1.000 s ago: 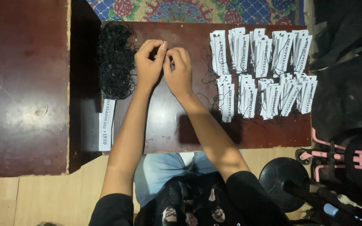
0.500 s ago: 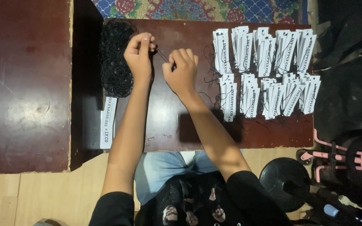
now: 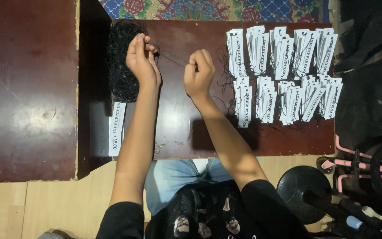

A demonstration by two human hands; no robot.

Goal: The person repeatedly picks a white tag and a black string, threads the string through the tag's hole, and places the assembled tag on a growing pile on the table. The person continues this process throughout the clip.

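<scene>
Thread: a thin black thread [image 3: 173, 58] ran taut between my two hands, above the dark red-brown counter [image 3: 177, 128].
Left grip: my left hand [image 3: 141, 59] had its fingertips pinched together on one end of the thread, right over the black tangle of thread [image 3: 121, 62] heaped at the counter's left edge.
Right grip: my right hand [image 3: 200, 73] was curled closed, thumb and forefinger clamped on the other end, near the counter's middle.
Doing it well: as I judged it, the pull wanted to be even and gentle, the line kept clear of the heap so no loop snagged, with both pinches close to the ends so the strand did not slip.
Tags, right: rows of narrow white paper tags [image 3: 284, 71] lay fanned and overlapping in two bands on the counter's right half, each printed in black along its length, with black thread loops trailing from them.
Tag, left: one long white tag strip [image 3: 116, 128] hung at the counter's left edge, just below the tangle, printed in black too.
Beyond: a second dark counter [image 3: 27, 88] stood to the left, a flowered rug [image 3: 208, 9] showed at the top, and a black round base [image 3: 303, 192] with pink-framed gear [image 3: 368, 163] sat on the floor to the right.
</scene>
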